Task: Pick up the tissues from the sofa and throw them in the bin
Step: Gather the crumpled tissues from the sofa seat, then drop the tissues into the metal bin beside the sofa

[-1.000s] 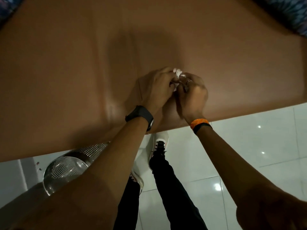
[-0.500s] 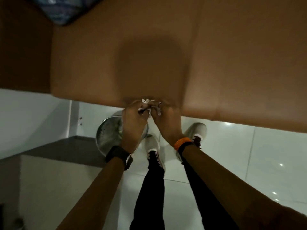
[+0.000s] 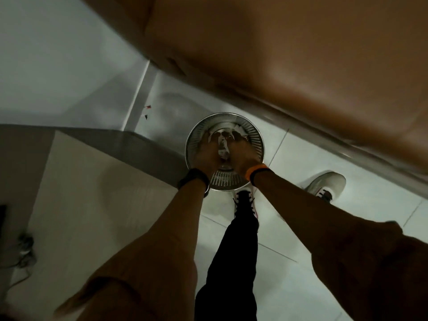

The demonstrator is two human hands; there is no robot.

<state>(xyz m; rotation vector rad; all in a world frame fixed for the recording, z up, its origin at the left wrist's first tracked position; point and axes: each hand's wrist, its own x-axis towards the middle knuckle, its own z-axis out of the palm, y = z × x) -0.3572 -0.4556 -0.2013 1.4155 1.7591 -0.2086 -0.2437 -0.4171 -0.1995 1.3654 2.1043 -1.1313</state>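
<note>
A round perforated metal bin (image 3: 256, 144) stands on the white floor beside the brown sofa (image 3: 301, 54). Both my hands hover over its mouth, close together. My left hand (image 3: 207, 154) wears a black watch, and my right hand (image 3: 240, 155) an orange band. Their fingers point forward and look spread apart. White crumpled tissues (image 3: 223, 148) show in the gap between the two hands, inside the bin's rim. Motion blur hides whether any finger still touches them. More white paper (image 3: 238, 130) lies against the bin's far wall.
The sofa's front edge runs diagonally across the upper right. A low white block with a grey top (image 3: 92, 181) stands left of the bin. My legs and white shoes (image 3: 326, 184) are on the tiled floor just behind the bin. A cable (image 3: 23, 251) lies far left.
Both hands carried the tissues from the sofa seat, past its front edge, down to the bin's mouth. The pinching fingers have spread. The view swung left and down.
</note>
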